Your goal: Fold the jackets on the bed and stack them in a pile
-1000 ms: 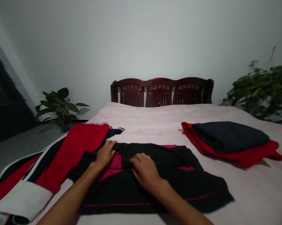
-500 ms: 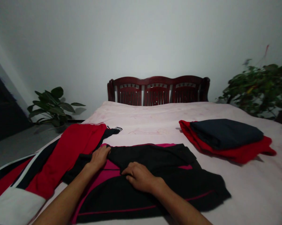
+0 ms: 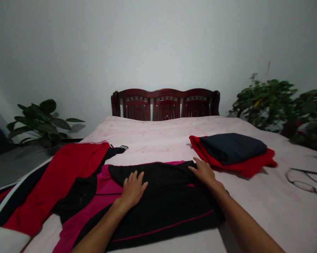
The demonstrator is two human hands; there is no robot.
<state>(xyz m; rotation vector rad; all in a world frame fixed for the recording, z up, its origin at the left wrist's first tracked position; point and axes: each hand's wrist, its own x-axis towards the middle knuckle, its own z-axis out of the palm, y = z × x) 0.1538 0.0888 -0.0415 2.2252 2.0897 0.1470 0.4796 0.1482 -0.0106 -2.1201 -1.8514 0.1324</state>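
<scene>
A black jacket (image 3: pixel 158 207) with magenta panels and piping lies laid out on the bed in front of me. My left hand (image 3: pixel 133 189) rests on the middle of it, palm down with the fingers spread. At the jacket's far right corner, my right hand (image 3: pixel 203 171) touches the black cloth, its thumb and fingers apart. My right forearm crosses over the jacket's right end and hides part of it. Left of the jacket, a red garment (image 3: pixel 77 165) with navy and white parts lies loosely, touching the jacket's collar side.
A folded dark navy garment (image 3: pixel 234 147) sits on a folded red one (image 3: pixel 249 170) to the right. Eyeglasses (image 3: pixel 306 184) lie near the right edge. The pink bedsheet (image 3: pixel 153 135) reaches a dark red wooden headboard (image 3: pixel 166 105). Plants (image 3: pixel 42 121) stand on both sides.
My right hand has moved right, from the jacket's middle to its far right corner. My left hand has shifted from the collar side onto the black cloth. The view has turned right, bringing the eyeglasses in.
</scene>
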